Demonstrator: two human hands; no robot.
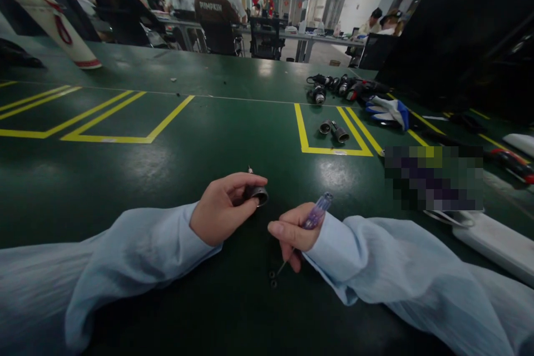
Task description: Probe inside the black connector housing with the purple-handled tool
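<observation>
My left hand (224,207) is closed around a dark metal cup-shaped part (261,196), its round open end facing right and a thin stem poking up behind the fingers. To its right, my right hand (298,229) grips a screwdriver (317,211) with a clear purple handle. The handle slants up to the right, and the thin shaft points down to the left. Close to the shaft's tip, two small dark ring-like pieces (273,279) lie on the green tabletop (175,311); whether the tip touches them I cannot tell.
Two similar metal cup-shaped parts (337,132) lie inside a yellow-taped box ahead on the right. Behind them are several dark cylindrical assemblies (319,93) and a blue-and-white glove (387,111). A white device (492,245) is by my right arm. People sit at tables beyond.
</observation>
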